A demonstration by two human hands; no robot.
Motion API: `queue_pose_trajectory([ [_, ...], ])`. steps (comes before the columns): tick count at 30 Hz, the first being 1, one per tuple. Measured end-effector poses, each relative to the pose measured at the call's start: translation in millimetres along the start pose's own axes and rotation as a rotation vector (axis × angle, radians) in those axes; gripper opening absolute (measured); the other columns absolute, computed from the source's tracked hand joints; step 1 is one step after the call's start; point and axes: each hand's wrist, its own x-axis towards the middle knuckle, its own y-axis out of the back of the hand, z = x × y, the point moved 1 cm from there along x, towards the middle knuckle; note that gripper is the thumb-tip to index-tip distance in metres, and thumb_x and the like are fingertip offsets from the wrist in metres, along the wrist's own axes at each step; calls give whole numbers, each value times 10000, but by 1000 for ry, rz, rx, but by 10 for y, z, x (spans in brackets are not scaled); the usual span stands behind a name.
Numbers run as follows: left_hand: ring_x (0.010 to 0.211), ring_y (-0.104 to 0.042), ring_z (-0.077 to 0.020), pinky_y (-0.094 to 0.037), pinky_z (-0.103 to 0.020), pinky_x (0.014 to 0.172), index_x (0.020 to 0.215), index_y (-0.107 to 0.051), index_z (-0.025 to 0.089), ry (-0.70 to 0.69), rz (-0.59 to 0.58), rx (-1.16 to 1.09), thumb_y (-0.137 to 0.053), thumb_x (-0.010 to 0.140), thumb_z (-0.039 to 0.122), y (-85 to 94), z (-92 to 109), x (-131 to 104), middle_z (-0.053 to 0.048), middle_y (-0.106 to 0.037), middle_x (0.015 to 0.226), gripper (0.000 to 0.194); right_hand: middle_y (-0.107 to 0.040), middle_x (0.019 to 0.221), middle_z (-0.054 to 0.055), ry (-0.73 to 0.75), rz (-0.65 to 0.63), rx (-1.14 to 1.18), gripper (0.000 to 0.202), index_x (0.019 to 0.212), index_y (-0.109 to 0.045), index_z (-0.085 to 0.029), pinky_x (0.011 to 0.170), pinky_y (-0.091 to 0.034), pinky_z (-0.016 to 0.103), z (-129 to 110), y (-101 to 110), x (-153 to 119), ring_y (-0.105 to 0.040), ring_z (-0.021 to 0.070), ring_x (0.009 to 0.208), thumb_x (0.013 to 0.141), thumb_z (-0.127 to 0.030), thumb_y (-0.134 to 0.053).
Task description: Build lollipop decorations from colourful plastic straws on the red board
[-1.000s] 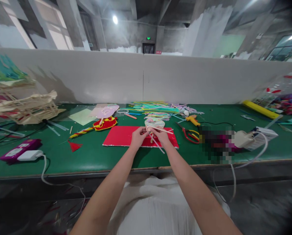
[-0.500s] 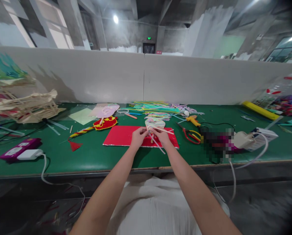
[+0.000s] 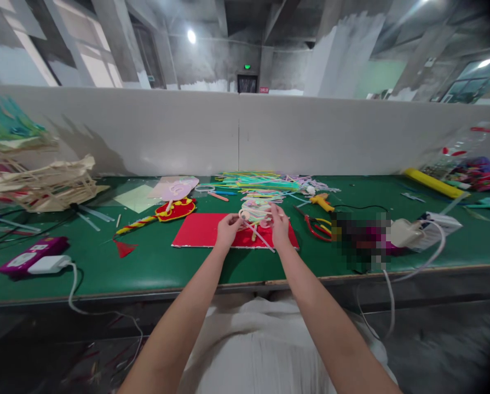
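Observation:
A small piece wound with pale pastel strips (image 3: pixel 255 210) is between my hands, above a red board (image 3: pixel 195 230) on the green table. My left hand (image 3: pixel 228 230) pinches its left edge, where a pale strip (image 3: pixel 261 237) slants down to the right. At its right side is my right hand (image 3: pixel 280 223), fingers bent and close together; what they grip there is too small to make out. A short stick (image 3: pixel 254 233) shows below the piece.
Colourful strips (image 3: pixel 248 180) lie behind the board. Left are a red-yellow fan-shaped ornament (image 3: pixel 174 209), a purple device (image 3: pixel 33 256) and a wooden model (image 3: pixel 43 183). Right are pliers (image 3: pixel 316 227), an orange glue gun (image 3: pixel 322 201), cables and a yellow tube (image 3: pixel 436 183).
My right hand has moved slightly right, away from my left hand, and more of the pastel piece shows. The strip that pointed right across it is no longer distinct. The view has shifted slightly.

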Motion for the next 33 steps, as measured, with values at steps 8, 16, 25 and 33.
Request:
queue_pose_trajectory([
  [8,553,-587,-124,-492,-240,565,747,-569,132,16,-31,3,-625,602,349,-15,12,-15,-8,-611,596,267,-607,852,75,390,78,-554,332,873,-600,-153,718,-410,278,-512,155,230,-548,160,761,749,-419,-446],
  [16,552,-583,-121,-483,-235,558,744,-572,129,-44,-92,0,-615,613,344,-16,10,-38,-6,-606,576,255,-623,804,38,508,-1091,-1067,169,819,-648,-218,637,-370,234,-803,-474,388,-543,155,750,714,-318,-559],
  [25,579,-592,-130,-500,-252,572,735,-579,124,22,-65,-65,-634,586,366,-21,15,-40,-10,-613,594,289,-604,700,20,444,-998,-988,113,740,-610,-177,568,-349,217,-726,-405,338,-523,123,646,709,-277,-566],
  [33,583,-593,-129,-504,-246,574,713,-579,121,66,-41,-116,-672,538,364,-24,40,-38,-5,-612,582,314,-596,633,12,231,-860,-789,201,691,-594,-163,546,-392,234,-521,-308,332,-539,123,579,651,-360,-591],
])
